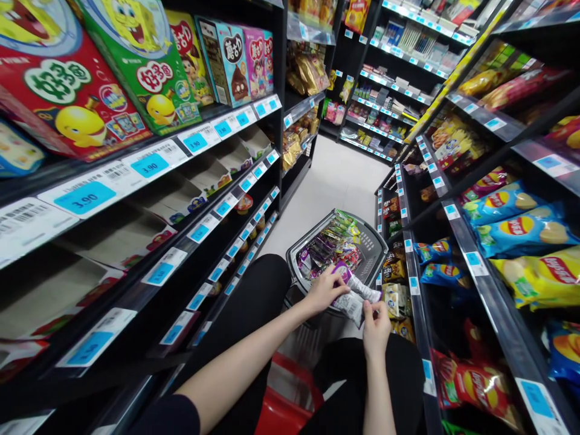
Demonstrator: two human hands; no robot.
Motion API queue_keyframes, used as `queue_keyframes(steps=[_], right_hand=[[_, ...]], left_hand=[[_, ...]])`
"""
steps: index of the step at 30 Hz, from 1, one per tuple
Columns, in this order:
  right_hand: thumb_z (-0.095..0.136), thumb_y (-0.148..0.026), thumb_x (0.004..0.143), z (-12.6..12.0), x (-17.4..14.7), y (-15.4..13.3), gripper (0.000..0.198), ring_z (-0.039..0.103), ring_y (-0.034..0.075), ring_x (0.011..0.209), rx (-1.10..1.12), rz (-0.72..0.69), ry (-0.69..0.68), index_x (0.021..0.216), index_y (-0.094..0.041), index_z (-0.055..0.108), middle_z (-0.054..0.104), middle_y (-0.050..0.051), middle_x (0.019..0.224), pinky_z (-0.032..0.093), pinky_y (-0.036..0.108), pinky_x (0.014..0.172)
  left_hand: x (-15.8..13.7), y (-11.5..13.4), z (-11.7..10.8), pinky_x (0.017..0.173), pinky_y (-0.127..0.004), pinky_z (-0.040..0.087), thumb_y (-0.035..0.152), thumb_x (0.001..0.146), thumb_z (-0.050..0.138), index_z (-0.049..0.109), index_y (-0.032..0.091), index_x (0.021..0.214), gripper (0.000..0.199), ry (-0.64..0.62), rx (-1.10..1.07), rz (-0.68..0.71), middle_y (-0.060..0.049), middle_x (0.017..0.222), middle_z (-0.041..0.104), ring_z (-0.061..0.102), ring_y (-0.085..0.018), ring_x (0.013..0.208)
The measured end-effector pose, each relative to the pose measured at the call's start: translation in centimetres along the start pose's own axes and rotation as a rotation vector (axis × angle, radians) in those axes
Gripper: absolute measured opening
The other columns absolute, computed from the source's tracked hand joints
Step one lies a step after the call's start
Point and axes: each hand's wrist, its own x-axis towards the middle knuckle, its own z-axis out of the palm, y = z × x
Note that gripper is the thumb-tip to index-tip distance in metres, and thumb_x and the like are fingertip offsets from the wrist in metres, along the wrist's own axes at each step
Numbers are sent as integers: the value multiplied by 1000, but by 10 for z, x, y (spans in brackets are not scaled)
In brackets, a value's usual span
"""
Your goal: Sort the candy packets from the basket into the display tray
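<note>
My left hand [327, 290] is closed on the near side of two small snack packets, over the near rim of a grey shopping basket [372, 241]. One packet is a purple-and-silver snack packet [361, 286]; the other, a silver snack packet [350, 307], shows printed text and what looks like a code patch. Pinched fingers of my right hand [377, 326] meet the right ends of these packets. Inside the basket lies a heap of wrapped snacks [333, 241] in purple, green and red. The basket stands on the floor in front of my knees.
Shelves with boxed biscuits [167, 78] and price labels [149, 164] run close along the left. Bagged crisps [521, 229] fill the shelves on the right. A red stool or crate [290, 393] is between my legs. The pale floor [338, 172] leads to more shelves [394, 84].
</note>
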Motion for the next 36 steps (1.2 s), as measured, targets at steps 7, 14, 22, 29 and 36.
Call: queue_keyframes(steps=[7,14,22,29,36], right_hand=[[73,-48,56,-8,9,3,39,46,11,52,402,208,-66,74,-21,51,47,-7,58,37,23,53],[79,-39,52,-8,6,5,38,55,10,51,704,441,-126,79,-20,61,63,-2,68,42,22,48],[76,-37,59,22,-7,4,36,62,14,56,696,299,-30,83,-21,57,64,-1,69,52,27,54],[61,-52,74,-3,4,19,36,50,8,35,547,259,-174,82,-16,59,56,-5,46,37,17,38],[70,-48,63,25,-8,13,67,54,24,111,514,263,-146,119,-18,51,59,11,119,46,37,87]], left_hand=[[13,-11,-12,73,-28,40,22,48,77,64,13,59,19,-73,-292,-181,1,63,59,53,-15,67],[13,-9,-16,65,-29,44,48,65,68,67,12,92,45,-144,-600,-293,-7,74,65,57,-14,62],[-10,-9,25,80,-35,46,32,59,76,36,25,126,79,-181,-924,-187,-9,113,58,59,-21,92],[9,-12,-2,97,-37,35,18,65,63,44,17,124,62,-88,-286,-4,-9,118,57,49,-24,112],[-37,-7,27,107,-47,19,20,71,60,37,21,135,68,-371,108,193,-14,143,33,31,-32,129]])
